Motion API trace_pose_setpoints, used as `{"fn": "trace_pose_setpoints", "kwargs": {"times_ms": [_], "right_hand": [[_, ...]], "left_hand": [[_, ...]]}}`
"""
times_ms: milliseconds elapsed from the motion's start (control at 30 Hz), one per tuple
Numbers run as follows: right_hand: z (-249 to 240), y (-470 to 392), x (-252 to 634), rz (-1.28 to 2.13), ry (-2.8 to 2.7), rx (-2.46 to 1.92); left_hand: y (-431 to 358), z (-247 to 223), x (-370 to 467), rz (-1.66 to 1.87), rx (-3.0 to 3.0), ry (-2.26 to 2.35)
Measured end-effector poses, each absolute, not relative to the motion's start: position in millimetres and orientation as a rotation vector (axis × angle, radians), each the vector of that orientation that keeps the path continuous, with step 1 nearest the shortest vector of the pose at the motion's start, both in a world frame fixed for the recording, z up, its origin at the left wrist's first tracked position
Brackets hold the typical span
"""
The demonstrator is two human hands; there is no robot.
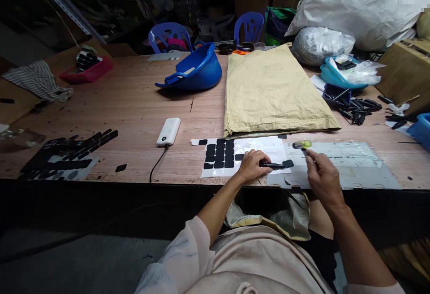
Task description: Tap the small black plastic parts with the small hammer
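My left hand [252,165] rests on the white sheet, its fingers closed on a slim black pen-like piece [274,166] that lies flat and points right. At that piece's right end is a black rounded patch [288,163]. Just right of it, my right hand [323,175] grips a small hammer [302,144] by the handle; its head, yellowish at one end, is raised over the grey board [356,173]. Rows of black rounded patches [219,155] cover the left part of the white sheet [247,144].
Beyond the sheet lies a folded tan sack [268,92]. A white power bank [169,131] with a cable is at left, and a tilted blue basin [201,70] farther back. Several black pieces [359,110] are piled at right. More patches [67,165] lie far left.
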State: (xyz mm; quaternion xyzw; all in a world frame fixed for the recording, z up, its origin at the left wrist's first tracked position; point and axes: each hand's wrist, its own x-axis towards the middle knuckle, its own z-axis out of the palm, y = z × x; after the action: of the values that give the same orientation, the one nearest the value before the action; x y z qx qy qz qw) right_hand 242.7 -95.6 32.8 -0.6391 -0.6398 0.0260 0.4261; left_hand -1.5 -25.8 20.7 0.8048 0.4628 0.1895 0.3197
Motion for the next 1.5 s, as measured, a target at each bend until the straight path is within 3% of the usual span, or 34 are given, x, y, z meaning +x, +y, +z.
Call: {"fn": "trace_pose_setpoints", "kwargs": {"times_ms": [167,400,933,1167,1500], "right_hand": [[39.7,-119.8,199.8,0.290,-1.747,-1.521],[36.5,-131.1,182.9,0.092,-1.851,-1.552],[31.7,-133.6,195.6,0.099,-1.788,-1.662],[44.1,-107.3,235.6,-0.104,-1.631,-1.834],[5.2,-63.7,311.8,-0.294,-1.541,-2.172]], "left_hand": [[-27.6,21.2,4.6,0.501,2.044,1.288],[-27.7,18.1,6.6,0.510,2.043,1.314],[-29.1,17.3,7.0,0.536,2.027,1.329],[-30.4,14.7,7.2,0.557,2.073,1.330],[-34.0,17.7,5.9,0.556,2.108,1.334]]}}
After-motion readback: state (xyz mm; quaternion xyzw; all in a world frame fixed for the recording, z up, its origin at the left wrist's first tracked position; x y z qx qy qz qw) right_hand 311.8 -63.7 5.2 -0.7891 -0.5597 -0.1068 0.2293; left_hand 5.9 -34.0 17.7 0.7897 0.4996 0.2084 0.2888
